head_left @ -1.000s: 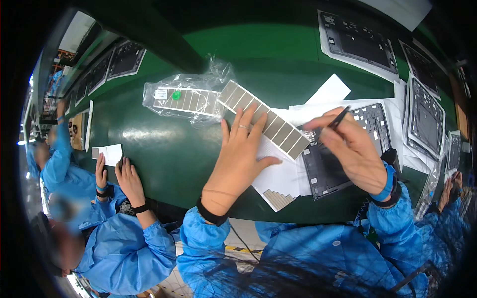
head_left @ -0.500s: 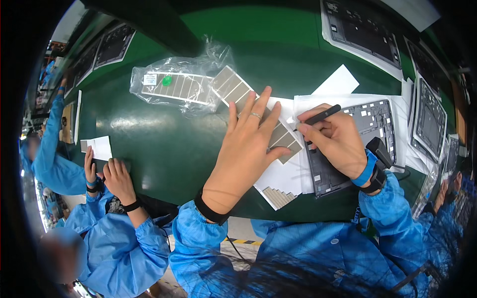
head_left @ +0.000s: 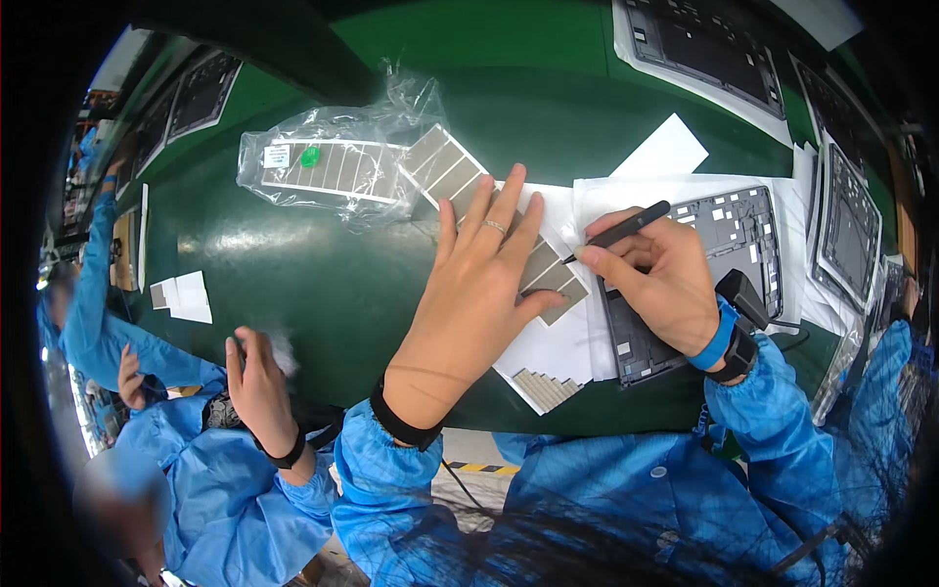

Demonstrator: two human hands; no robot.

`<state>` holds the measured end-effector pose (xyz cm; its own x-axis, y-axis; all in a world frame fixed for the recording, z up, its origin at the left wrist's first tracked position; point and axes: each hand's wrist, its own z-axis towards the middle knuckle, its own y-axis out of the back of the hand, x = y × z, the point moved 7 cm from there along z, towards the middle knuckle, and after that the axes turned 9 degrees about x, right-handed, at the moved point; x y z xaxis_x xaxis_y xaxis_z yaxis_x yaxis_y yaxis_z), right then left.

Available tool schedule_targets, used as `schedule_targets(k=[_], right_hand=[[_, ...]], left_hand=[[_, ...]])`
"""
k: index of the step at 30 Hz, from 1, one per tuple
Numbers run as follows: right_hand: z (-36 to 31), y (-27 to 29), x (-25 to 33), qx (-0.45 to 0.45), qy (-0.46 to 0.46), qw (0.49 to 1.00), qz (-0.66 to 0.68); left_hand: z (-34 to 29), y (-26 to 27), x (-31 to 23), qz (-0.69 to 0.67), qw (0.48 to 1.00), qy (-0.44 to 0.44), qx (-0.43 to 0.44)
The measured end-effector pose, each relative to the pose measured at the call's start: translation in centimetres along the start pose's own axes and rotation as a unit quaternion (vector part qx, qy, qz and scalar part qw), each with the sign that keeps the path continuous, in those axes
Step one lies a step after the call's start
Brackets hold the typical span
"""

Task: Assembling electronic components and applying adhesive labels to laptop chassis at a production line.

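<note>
Near the green surface's (head_left: 313, 293) front edge, the splayed left hand (head_left: 465, 293) steadies a white-edged grey-brown strip (head_left: 442, 164) while the right hand (head_left: 665, 284), clamped on a slim black tool (head_left: 631, 227), seemingly picks, needing precision.

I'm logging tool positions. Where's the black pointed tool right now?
In the head view, right of centre: the right hand grips the black pointed tool, its tip at the lower-right part of the grey-celled strip under the left hand.

Left hand (head_left: 471, 279): spread on grey sheet (head_left: 445, 168)
Right hand (head_left: 663, 284): grips black tool (head_left: 631, 226), tip toward eight o'clock
</note>
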<state>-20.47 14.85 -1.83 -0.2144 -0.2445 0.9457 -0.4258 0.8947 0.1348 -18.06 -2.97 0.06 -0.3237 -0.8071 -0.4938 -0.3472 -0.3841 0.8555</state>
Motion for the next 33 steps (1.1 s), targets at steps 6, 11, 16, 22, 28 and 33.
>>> schedule_targets(k=[6,11,16,22,28,33], right_hand=[[0.0,-0.1,0.6,-0.009,0.049,0.996,-0.072],[-0.2,-0.4,0.4,0.006,0.035,0.998,-0.059],[-0.1,-0.2,-1.1,0.016,-0.001,0.999,0.04],[-0.8,1.2,0.1,0.054,-0.019,0.98,0.19],[-4.5,12.3,-1.7,-0.099,0.013,0.975,0.199],[-6.5,17.0,-4.5,-0.17,-0.01,0.977,0.13]], left_hand=[[0.0,-0.2,0.2,0.0,1.0,0.007,0.007],[0.0,-0.5,0.1,-0.001,1.0,0.009,0.004],[0.3,-0.2,-0.4,0.001,1.0,0.013,0.009],[0.4,0.3,-0.3,-0.042,0.999,0.024,0.007],[-0.7,0.3,-2.9,-0.136,0.985,0.006,0.104],[1.9,-1.9,-9.2,-0.082,0.993,-0.046,0.075]])
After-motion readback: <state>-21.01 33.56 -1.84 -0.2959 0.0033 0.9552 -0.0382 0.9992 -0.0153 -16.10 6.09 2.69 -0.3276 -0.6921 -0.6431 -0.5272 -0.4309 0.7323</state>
